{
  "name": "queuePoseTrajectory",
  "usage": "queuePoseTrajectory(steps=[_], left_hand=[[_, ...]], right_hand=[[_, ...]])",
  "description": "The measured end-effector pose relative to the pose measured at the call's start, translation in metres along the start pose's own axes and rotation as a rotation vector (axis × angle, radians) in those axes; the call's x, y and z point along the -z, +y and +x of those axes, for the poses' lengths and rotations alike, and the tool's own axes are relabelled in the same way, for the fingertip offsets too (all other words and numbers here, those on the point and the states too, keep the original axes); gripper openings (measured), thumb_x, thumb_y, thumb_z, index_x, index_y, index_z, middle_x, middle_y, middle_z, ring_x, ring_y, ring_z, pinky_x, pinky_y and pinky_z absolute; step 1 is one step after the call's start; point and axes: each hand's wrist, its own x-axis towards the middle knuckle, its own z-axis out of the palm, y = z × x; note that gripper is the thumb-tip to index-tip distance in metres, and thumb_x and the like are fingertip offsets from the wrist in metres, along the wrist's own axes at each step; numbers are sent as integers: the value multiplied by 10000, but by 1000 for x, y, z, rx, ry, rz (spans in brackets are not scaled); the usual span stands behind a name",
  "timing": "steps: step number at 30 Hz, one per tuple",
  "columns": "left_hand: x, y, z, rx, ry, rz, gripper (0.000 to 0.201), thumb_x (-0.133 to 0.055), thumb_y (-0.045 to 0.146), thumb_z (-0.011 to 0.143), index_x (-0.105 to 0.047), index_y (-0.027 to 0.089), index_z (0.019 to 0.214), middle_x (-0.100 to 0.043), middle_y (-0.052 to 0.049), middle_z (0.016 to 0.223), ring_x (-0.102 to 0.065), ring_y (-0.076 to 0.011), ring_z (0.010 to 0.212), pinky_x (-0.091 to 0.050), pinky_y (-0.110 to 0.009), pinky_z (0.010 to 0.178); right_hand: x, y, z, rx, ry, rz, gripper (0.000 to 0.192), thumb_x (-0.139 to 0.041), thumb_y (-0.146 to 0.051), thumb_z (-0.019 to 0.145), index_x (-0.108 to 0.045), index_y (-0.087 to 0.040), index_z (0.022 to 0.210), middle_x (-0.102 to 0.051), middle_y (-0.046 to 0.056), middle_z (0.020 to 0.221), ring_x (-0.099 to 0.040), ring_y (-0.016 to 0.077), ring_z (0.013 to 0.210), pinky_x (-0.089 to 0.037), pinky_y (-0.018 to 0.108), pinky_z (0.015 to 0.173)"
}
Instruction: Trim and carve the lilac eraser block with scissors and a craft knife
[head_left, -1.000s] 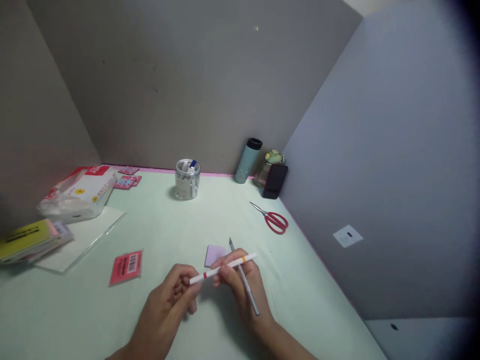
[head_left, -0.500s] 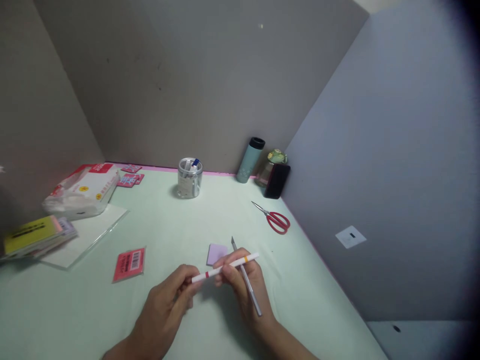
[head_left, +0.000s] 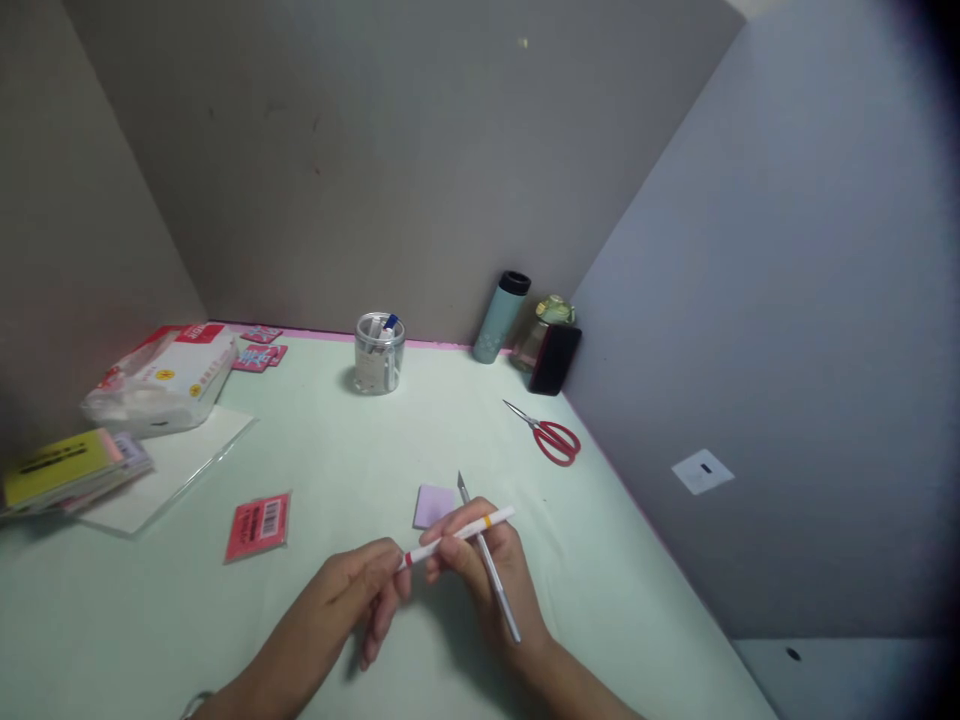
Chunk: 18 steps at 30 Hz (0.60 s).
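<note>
A slim white pen-like stick [head_left: 451, 536] with a red band and a yellow band slants up to the right between my hands. My left hand [head_left: 360, 590] pinches its red-banded end between thumb and forefinger, its other fingers hanging loosely below. Thumb and fingers of my right hand [head_left: 491, 565] grip the stick's middle. That same hand also holds a silver craft knife [head_left: 498, 590], its blade pointing up and away from me. Just beyond the right fingers, a lilac pad of sticky notes [head_left: 432, 504] lies on the table, partly hidden by them.
Red-handled scissors [head_left: 551, 437] lie to the right. Farther back stand a clear jar [head_left: 379, 360], a teal flask [head_left: 501, 322], a greenish bottle [head_left: 534, 340] and a black phone [head_left: 555, 360]. A red packet [head_left: 257, 526], stacked pads [head_left: 67, 468] and a plastic-wrapped package [head_left: 169, 380] lie left.
My left hand has shifted slightly right along the stick, covering its left tip, and its lower fingers have uncurled downward. The stick and craft knife have barely moved in my right hand.
</note>
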Motion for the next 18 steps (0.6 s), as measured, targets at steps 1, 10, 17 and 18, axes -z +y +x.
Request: queuePoseTrajectory(steps=[1, 10, 17, 18], left_hand=[[1, 1, -1, -15, 20, 48, 544, -494, 705, 930, -610, 192, 790, -511, 55, 543, -472, -118, 477, -392, -237, 507], [2, -7, -5, -208, 192, 384, 358, -587, 567, 945, -678, 227, 879, -661, 6, 790, -583, -159, 722, -425, -258, 696], [9, -1, -3, -76, 13, 271, 497, -409, 606, 1016, -640, 200, 846, -610, 16, 683, -565, -141, 606, -443, -250, 607], [9, -3, -3, -104, 38, 312, 464, -419, 576, 1024, -656, 204, 881, -632, 12, 707, -583, -141, 624, -450, -247, 619]], right_hand=[[0, 0, 0, -4, -1, -6, 293, -849, -415, 817, -666, -186, 832, -774, 64, 870, -691, 164, 660, -569, 297, 667], [1, 3, 0, -4, 6, 15, 275, -854, -391, 819, -671, -186, 826, -778, 57, 852, -698, 155, 633, -579, 285, 642], [2, 3, 1, -10, 3, 28, 272, -858, -378, 817, -672, -180, 827, -778, 58, 861, -705, 148, 627, -587, 275, 637], [2, 3, 1, -11, 5, 33, 273, -861, -376, 815, -673, -178, 828, -779, 58, 860, -702, 143, 625, -584, 268, 636]])
